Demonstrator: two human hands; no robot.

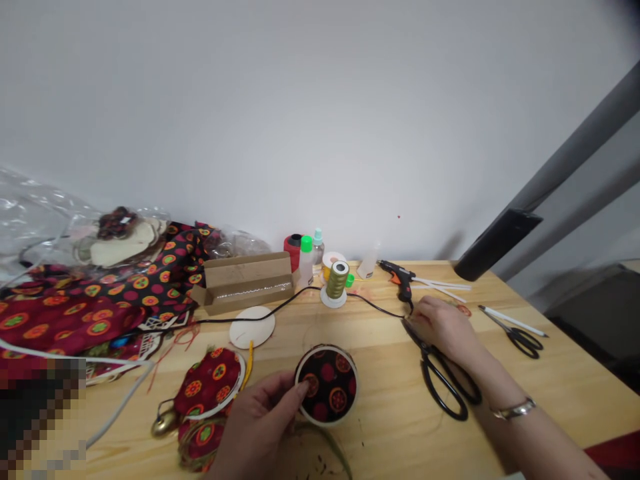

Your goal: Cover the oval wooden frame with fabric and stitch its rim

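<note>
My left hand [265, 417] pinches the left edge of a round fabric-covered disc [330, 385], dark with red and orange flower circles and a pale rim. A green strip [330, 443] lies below it. My right hand [445, 331] reaches down at the tips of large black-handled scissors [443, 390], its fingertips together by the table. Whatever those fingers hold, if anything, is hidden. Just beyond them lies a black glue gun [400, 277] with an orange trigger. Left of my left hand are red patterned fabric pieces [205, 387] and a brass bell [165, 423].
A green thread spool [338, 281] stands mid-table, with a green-capped bottle [306, 260] behind it. An open cardboard box [247, 287] and a pale disc [253, 327] are left. Smaller scissors [523, 340] lie right. A black cord [375, 307] crosses the table.
</note>
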